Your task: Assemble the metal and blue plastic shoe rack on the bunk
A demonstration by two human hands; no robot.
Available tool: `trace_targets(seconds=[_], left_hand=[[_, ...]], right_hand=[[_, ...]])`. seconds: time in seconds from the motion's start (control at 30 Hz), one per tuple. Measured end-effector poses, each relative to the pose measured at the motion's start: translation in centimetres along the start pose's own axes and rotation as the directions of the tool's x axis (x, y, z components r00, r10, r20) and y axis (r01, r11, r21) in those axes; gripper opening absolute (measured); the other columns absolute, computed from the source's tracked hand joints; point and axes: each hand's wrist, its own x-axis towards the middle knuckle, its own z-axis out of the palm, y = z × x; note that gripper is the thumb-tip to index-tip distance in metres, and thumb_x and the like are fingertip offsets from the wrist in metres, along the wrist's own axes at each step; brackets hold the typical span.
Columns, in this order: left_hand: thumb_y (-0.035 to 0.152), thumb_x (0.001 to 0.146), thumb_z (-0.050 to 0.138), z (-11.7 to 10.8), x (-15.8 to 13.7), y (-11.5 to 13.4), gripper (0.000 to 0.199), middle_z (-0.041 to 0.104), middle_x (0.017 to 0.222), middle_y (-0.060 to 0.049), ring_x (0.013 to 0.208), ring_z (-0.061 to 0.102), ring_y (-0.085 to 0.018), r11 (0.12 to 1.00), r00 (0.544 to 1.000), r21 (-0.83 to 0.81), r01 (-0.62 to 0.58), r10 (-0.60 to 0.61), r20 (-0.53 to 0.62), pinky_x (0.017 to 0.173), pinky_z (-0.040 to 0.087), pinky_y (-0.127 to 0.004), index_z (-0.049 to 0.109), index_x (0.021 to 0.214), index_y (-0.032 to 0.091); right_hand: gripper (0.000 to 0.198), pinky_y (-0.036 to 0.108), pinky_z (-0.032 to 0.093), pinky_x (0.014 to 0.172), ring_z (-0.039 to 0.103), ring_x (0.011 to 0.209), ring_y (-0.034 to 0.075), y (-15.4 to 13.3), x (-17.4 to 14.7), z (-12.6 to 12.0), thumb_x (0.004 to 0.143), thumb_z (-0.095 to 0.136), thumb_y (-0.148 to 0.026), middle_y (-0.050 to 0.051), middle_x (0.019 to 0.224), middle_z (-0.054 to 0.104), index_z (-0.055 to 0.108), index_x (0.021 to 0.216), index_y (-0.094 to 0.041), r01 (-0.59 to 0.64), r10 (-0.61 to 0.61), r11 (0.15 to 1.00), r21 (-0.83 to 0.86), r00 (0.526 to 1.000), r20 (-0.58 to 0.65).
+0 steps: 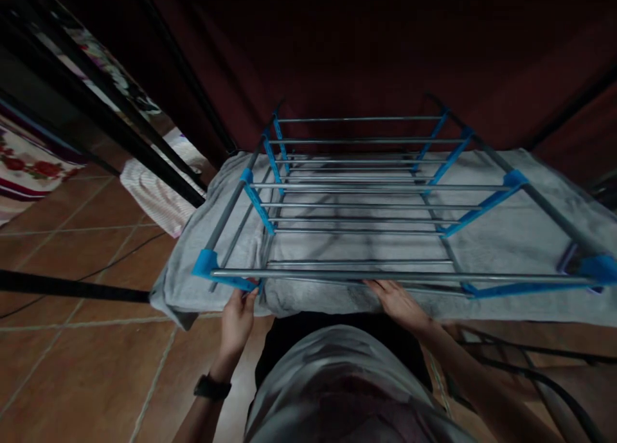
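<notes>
Rack (380,187) on blanket (313,299): bars (357,206) fitted, bare. Left hand (237,321): pinching blue bracket (231,281). Right hand (398,305): at front bar (308,274), grip unclear.

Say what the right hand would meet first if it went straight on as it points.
Probably the front bar of the rack, right at the fingertips of the right hand in this view; depth is unclear, so it might pass underneath.

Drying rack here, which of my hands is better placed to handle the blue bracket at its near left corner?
Probably the left: your left hand is at that blue bracket's inner end, while your right hand is farther along, near the front bar's middle.
</notes>
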Motion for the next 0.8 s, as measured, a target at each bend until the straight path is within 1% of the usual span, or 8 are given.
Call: trace_targets(seconds=[0.1,0.17,0.23,0.3,0.4,0.57,0.67,0.8], left_hand=[[0.048,0.087,0.055,0.2,0.6,0.2,0.037,0.073,0.107,-0.014,0.103,0.066,-0.03,1.0,1.0,-0.028,-0.007,0.007,-0.013,0.091,0.05,-0.042,0.062,0.106,0.016],[0.046,0.087,0.055,0.3,0.7,0.2,0.037,0.072,0.108,-0.014,0.104,0.066,-0.029,0.999,1.0,-0.045,-0.014,0.013,-0.021,0.093,0.05,-0.042,0.062,0.106,0.015],[0.044,0.087,0.055,0.3,0.8,0.2,0.035,0.072,0.109,-0.014,0.104,0.066,-0.029,0.998,1.0,-0.053,-0.02,0.019,-0.01,0.093,0.05,-0.041,0.062,0.106,0.015],[0.042,0.087,0.056,0.4,0.8,0.0,0.034,0.072,0.109,-0.014,0.103,0.067,-0.029,0.998,1.0,-0.066,-0.021,0.021,0.01,0.093,0.05,-0.042,0.062,0.106,0.015],[0.042,0.086,0.058,0.6,0.8,-1.1,0.036,0.072,0.113,-0.014,0.106,0.066,-0.029,0.994,1.0,-0.108,-0.013,0.016,0.025,0.097,0.049,-0.044,0.062,0.109,0.015],[0.036,0.081,0.062,1.2,1.0,-3.9,0.041,0.068,0.12,-0.014,0.111,0.065,-0.028,0.978,0.996,-0.206,-0.029,0.047,0.08,0.101,0.049,-0.045,0.061,0.116,0.016],[0.032,0.083,0.057,1.2,1.0,-4.4,0.038,0.069,0.118,-0.012,0.112,0.064,-0.028,0.989,0.994,-0.133,-0.058,0.069,0.079,0.101,0.048,-0.046,0.062,0.118,0.017],[0.028,0.084,0.054,0.8,0.8,-3.4,0.031,0.071,0.111,-0.01,0.108,0.065,-0.028,0.995,0.992,-0.008,-0.098,0.099,0.073,0.1,0.049,-0.044,0.067,0.11,0.018]], right_hand=[[0.06,0.036,0.052,0.099,0.061,0.113,0.018,0.1,0.2,0.0,0.085,0.036,0.004,0.009,0.13,0.063,0.057,0.137,-0.018,0.052,-0.051,0.999,0.005,0.997,-0.05],[0.056,0.035,0.052,0.098,0.062,0.11,0.017,0.0,0.3,-0.1,0.086,0.036,0.003,0.009,0.128,0.064,0.058,0.134,-0.017,0.072,-0.072,0.997,-0.01,0.995,-0.069],[0.047,0.035,0.052,0.097,0.063,0.107,0.018,-0.2,0.5,-0.4,0.093,0.036,-0.003,0.01,0.126,0.065,0.06,0.131,-0.015,0.089,-0.09,0.996,-0.024,0.994,-0.059],[0.038,0.036,0.052,0.096,0.063,0.106,0.019,-0.4,0.7,-0.6,0.099,0.037,-0.012,0.011,0.124,0.065,0.061,0.129,-0.015,0.104,-0.105,0.994,-0.026,0.994,-0.032],[0.036,0.036,0.052,0.095,0.064,0.105,0.02,-0.6,1.1,-0.3,0.103,0.038,-0.023,0.01,0.123,0.065,0.06,0.131,-0.016,0.109,-0.109,0.994,-0.013,0.994,-0.001],[0.036,0.036,0.051,0.094,0.064,0.103,0.02,-1.1,1.8,0.9,0.103,0.039,-0.027,0.008,0.12,0.067,0.061,0.131,-0.022,0.101,-0.101,0.995,0.013,0.995,-0.02],[0.036,0.035,0.051,0.092,0.065,0.102,0.021,-1.3,2.0,1.3,0.103,0.039,-0.027,0.008,0.117,0.068,0.063,0.129,-0.024,0.114,-0.113,0.993,0.031,0.993,-0.04],[0.036,0.033,0.052,0.089,0.066,0.1,0.02,-1.3,1.9,1.8,0.103,0.038,-0.03,0.008,0.116,0.069,0.065,0.127,-0.024,0.109,-0.105,0.992,0.062,0.992,-0.063]])
